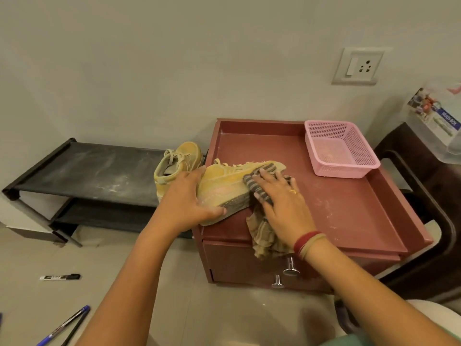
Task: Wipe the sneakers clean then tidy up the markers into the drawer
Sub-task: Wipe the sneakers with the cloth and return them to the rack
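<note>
sneaker (224, 182): heel end is covered by the left hand (185, 196) gripping it; the side under the right hand (279, 196) is masked by cloth.
cloth (262, 236): the middle is hidden beneath the flat right hand.
second sneaker (178, 163): just beyond the left hand, its near side is blocked by the fingers.
drawer front (232, 258): below the right wrist, partly screened by hanging cloth and forearm.
marker (59, 277): well left of the left forearm; its print cannot be read.
pens (67, 325): left of the left forearm, cut off by the bottom edge.
clear box (439, 126): far right of the right hand, cut off by the edge, label blurred.
</note>
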